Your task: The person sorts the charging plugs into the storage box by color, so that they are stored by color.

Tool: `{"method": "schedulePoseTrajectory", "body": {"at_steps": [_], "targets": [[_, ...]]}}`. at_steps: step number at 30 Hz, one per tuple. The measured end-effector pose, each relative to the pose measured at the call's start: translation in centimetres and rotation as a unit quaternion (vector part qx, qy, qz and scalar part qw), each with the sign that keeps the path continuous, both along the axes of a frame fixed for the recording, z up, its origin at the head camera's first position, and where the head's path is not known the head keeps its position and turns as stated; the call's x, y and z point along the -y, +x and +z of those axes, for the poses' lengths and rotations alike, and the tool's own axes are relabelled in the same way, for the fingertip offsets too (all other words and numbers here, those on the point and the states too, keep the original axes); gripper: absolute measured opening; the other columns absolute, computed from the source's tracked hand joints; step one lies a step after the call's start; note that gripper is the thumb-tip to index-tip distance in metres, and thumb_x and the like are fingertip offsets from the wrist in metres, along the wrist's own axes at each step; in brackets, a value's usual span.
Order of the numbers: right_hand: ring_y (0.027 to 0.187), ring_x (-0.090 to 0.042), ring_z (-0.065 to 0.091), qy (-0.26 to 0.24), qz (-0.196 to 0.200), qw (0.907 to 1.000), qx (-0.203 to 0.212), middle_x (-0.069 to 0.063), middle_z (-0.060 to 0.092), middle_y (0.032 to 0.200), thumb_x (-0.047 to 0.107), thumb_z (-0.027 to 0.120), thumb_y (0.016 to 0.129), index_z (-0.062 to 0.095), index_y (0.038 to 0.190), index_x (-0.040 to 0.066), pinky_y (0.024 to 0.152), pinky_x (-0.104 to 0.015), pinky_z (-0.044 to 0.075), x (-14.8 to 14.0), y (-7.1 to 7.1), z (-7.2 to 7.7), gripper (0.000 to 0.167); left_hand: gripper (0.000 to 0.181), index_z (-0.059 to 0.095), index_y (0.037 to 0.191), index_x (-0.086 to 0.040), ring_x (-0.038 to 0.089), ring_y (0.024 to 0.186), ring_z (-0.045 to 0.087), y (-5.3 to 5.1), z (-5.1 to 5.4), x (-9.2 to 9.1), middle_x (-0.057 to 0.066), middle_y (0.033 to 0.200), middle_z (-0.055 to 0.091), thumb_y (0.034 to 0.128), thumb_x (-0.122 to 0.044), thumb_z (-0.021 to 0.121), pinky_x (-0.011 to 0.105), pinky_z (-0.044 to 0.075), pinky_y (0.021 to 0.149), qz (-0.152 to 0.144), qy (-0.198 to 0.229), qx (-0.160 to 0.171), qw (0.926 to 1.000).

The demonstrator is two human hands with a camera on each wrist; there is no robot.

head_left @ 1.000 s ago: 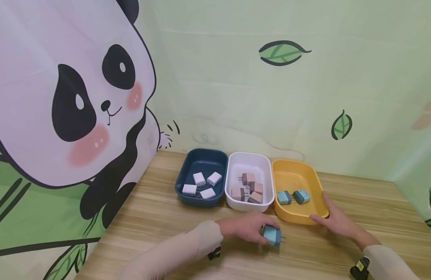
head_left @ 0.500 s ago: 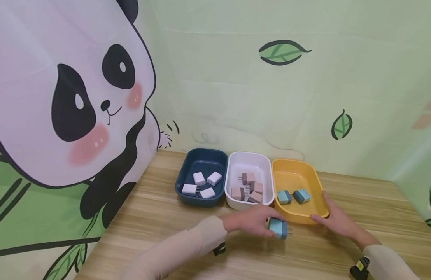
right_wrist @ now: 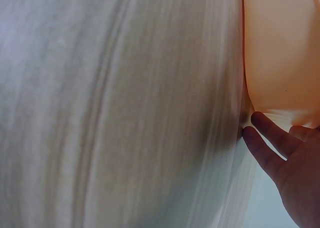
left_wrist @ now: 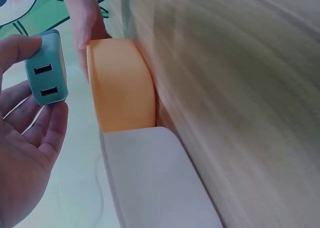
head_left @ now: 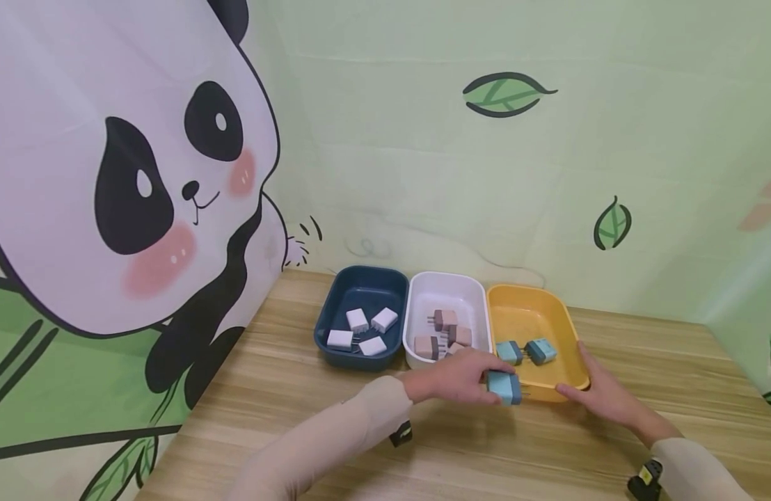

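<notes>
A teal USB wall charger (head_left: 503,387) with a dark blue prong end is pinched between the thumb and fingers of my left hand (head_left: 465,376), over the front edge of the yellow bin (head_left: 525,306). Two USB slots of this charger (left_wrist: 46,68) face the left wrist camera. Inside the yellow bin lie two similar teal chargers (head_left: 541,351). My right hand (head_left: 611,398) rests against that bin's right front corner, thumb at the front rim. In the right wrist view, the fairly straight fingers (right_wrist: 270,135) touch its outer wall.
Left of the yellow bin stands a white bin (head_left: 447,282) holding several pink chargers (head_left: 444,320), partly covered by my left hand. Beyond it, a navy bin (head_left: 368,275) holds several white chargers (head_left: 373,346). All three stand side by side on the wooden table (head_left: 335,396), near the panda-printed backdrop (head_left: 385,139).
My left hand has carried the teal charger up and right from in front of the bins to the yellow bin's front edge. My right hand stays at the same corner.
</notes>
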State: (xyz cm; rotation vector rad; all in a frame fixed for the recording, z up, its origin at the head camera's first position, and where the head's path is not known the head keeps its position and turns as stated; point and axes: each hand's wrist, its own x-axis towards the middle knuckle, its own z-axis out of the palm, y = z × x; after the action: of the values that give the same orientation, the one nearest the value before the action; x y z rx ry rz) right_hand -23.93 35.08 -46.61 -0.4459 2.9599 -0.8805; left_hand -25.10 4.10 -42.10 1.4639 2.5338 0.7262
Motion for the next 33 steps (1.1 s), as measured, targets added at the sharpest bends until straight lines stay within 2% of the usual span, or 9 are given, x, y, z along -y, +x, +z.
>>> {"method": "schedulePoseTrajectory", "body": {"at_steps": [10, 16, 19, 23, 29, 33], "targets": [[0.126, -0.057, 0.025, -0.001, 0.000, 1.0000, 0.001, -0.044, 0.013, 0.142, 0.036, 0.068, 0.086, 0.001, 0.143, -0.016, 0.098, -0.065, 0.026, 0.0, 0.2, 0.3, 0.102, 0.048, 0.057, 0.131, -0.019, 0.000, 0.092, 0.050, -0.9, 0.8, -0.7, -0.010, 0.122, 0.058, 0.0858, -0.028, 0.070, 0.008, 0.040, 0.078, 0.034, 0.020, 0.031, 0.9987], [0.125, -0.058, 0.024, 0.002, 0.001, 1.0000, -0.003, -0.044, 0.013, 0.141, 0.035, 0.068, 0.086, 0.002, 0.143, -0.017, 0.098, -0.066, 0.025, 0.0, 0.1, 0.4, 0.101, 0.047, 0.057, 0.130, -0.018, 0.002, 0.087, 0.053, -1.6, 0.7, -1.1, -0.010, 0.116, 0.059, 0.0862, -0.027, 0.070, 0.009, 0.042, 0.073, 0.048, 0.030, 0.046, 0.9974], [0.125, -0.058, 0.026, 0.009, 0.001, 0.9999, -0.008, -0.044, 0.014, 0.141, 0.035, 0.068, 0.087, 0.003, 0.142, -0.017, 0.098, -0.066, 0.026, -0.1, 0.0, 0.3, 0.100, 0.046, 0.057, 0.130, -0.016, 0.002, 0.086, 0.053, -2.0, 0.7, -1.4, -0.009, 0.114, 0.060, 0.0863, -0.026, 0.069, 0.009, 0.042, 0.071, 0.052, 0.033, 0.043, 0.9972], [0.124, -0.058, 0.027, 0.013, 0.002, 0.9999, -0.010, -0.045, 0.016, 0.140, 0.035, 0.067, 0.087, 0.003, 0.142, -0.018, 0.097, -0.066, 0.027, -0.3, -0.1, 0.0, 0.100, 0.045, 0.058, 0.128, -0.014, 0.001, 0.085, 0.052, -2.4, 0.7, -1.7, -0.008, 0.113, 0.061, 0.0865, -0.025, 0.068, 0.009, 0.042, 0.072, 0.059, 0.035, 0.037, 0.9970], [0.123, -0.058, 0.028, 0.015, -0.002, 0.9999, -0.006, -0.045, 0.016, 0.141, 0.037, 0.066, 0.087, 0.003, 0.142, -0.017, 0.097, -0.066, 0.027, -0.3, -0.2, 0.0, 0.100, 0.045, 0.058, 0.129, -0.014, 0.001, 0.088, 0.052, -2.9, 0.6, -2.2, -0.008, 0.116, 0.061, 0.0866, -0.025, 0.069, 0.010, 0.042, 0.075, 0.075, 0.037, 0.054, 0.9951], [0.124, -0.058, 0.028, 0.017, -0.004, 0.9999, -0.001, -0.044, 0.016, 0.141, 0.038, 0.066, 0.088, 0.003, 0.142, -0.017, 0.097, -0.065, 0.027, -0.1, -0.1, 0.1, 0.100, 0.046, 0.057, 0.130, -0.015, -0.001, 0.091, 0.051, -3.1, 0.3, -2.5, -0.008, 0.119, 0.060, 0.0866, -0.026, 0.069, 0.011, 0.042, 0.078, 0.084, 0.030, 0.053, 0.9946]]}}
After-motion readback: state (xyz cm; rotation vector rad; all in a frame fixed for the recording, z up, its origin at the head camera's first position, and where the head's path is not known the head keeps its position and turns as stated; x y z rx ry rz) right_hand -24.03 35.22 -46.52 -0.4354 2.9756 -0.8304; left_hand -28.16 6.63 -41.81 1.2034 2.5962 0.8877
